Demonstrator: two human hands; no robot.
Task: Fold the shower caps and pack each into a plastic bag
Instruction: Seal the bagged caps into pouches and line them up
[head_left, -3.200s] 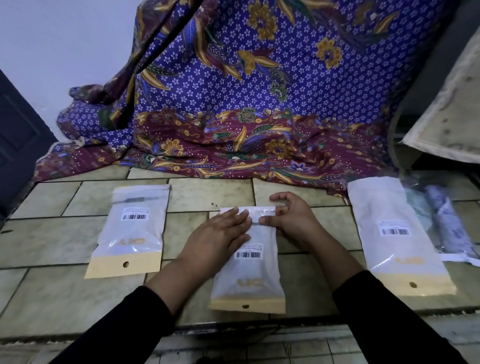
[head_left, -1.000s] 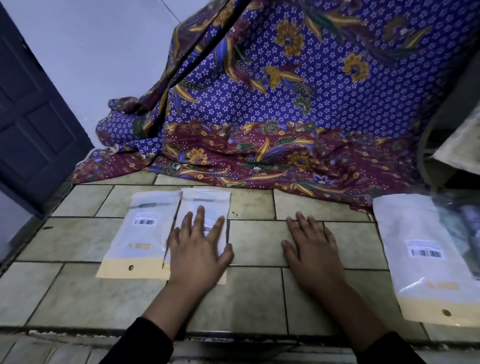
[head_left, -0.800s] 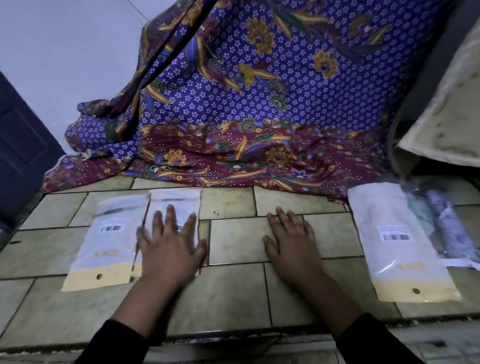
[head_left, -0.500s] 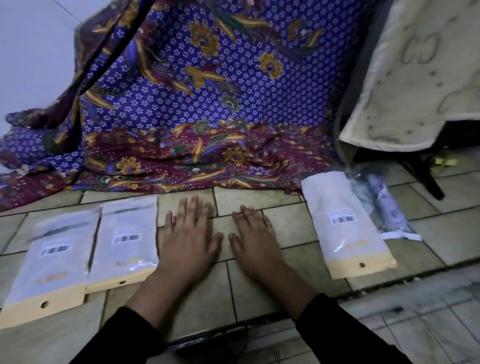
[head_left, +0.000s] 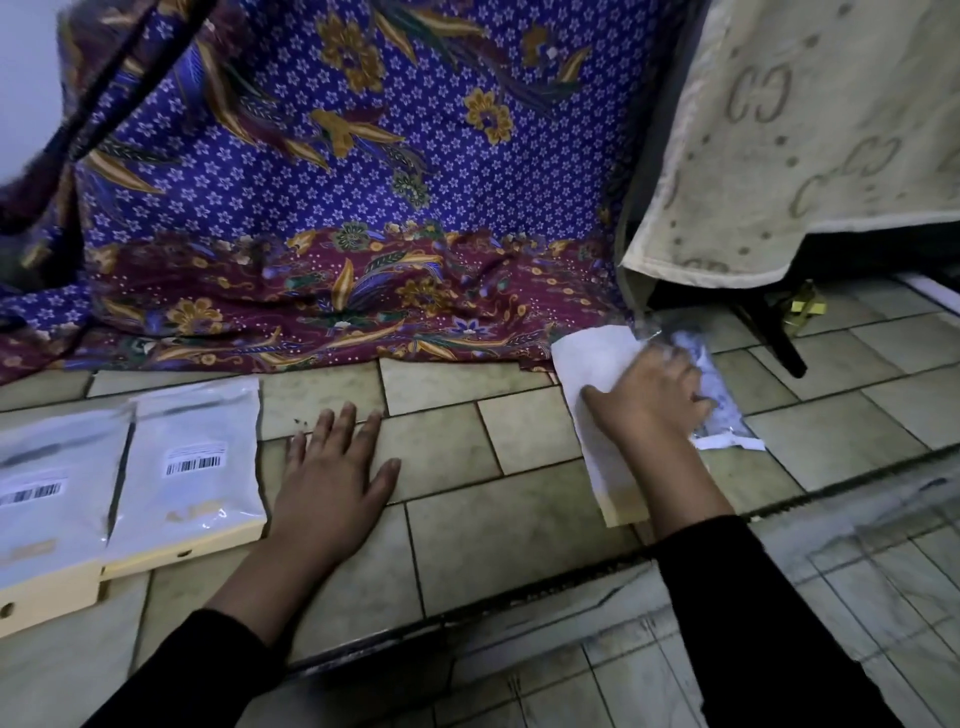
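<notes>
On the pale green tiled floor (head_left: 441, 519), presses the left hand (head_left: 332, 483) flat at about seven o'clock in view, fingers straight and spread, gripping nothing. Keeps two white frosted plastic pouches with barcode labels and yellow bottom strips at nine o'clock from that hand: the nearer pouch (head_left: 192, 467) just beside the little finger without touching, the farther pouch (head_left: 36, 509) edge to edge with it. Stretches the right hand (head_left: 649, 395) out at three o'clock, across a third white frosted pouch (head_left: 587, 358) whose yellow end points to six o'clock. Lays the thumb over that pouch and the fingers (head_left: 680, 364) onto a clear crinkled plastic bag of pale bluish crumpled material (head_left: 722, 410), which touches the pouch's three o'clock edge. Cannot tell through the blur whether those fingers pinch the clear bag or merely lie on it. Faces a purple and maroon batik cloth with gold flowers (head_left: 363, 156) at twelve o'clock and a cream patterned towel (head_left: 805, 130) at two o'clock.
</notes>
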